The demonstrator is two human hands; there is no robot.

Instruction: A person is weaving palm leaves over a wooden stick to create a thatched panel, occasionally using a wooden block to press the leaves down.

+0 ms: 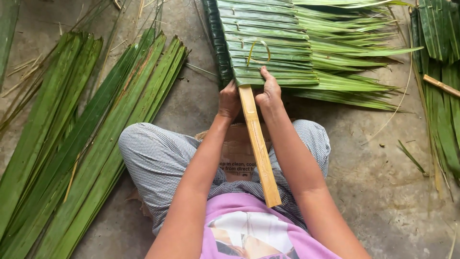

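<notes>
A flat bamboo slat (pixel 258 146) runs from my lap up under a panel of folded green palm leaves (pixel 268 43). My left hand (pixel 229 100) is closed on the near edge of the panel, just left of the slat. My right hand (pixel 269 90) presses down on the nearest folded leaf, thumb side against the slat, fingers curled over the leaf edge. A thin yellowish strip (pixel 258 48) loops through the leaves above my right hand. The leaf tips (pixel 354 57) fan out to the right.
A pile of long loose palm leaves (pixel 91 139) lies on the concrete floor (pixel 383 172) at left. More leaves (pixel 443 86) and a bamboo stick (pixel 441 85) lie at the right edge. I sit cross-legged on a piece of cardboard (pixel 237 148).
</notes>
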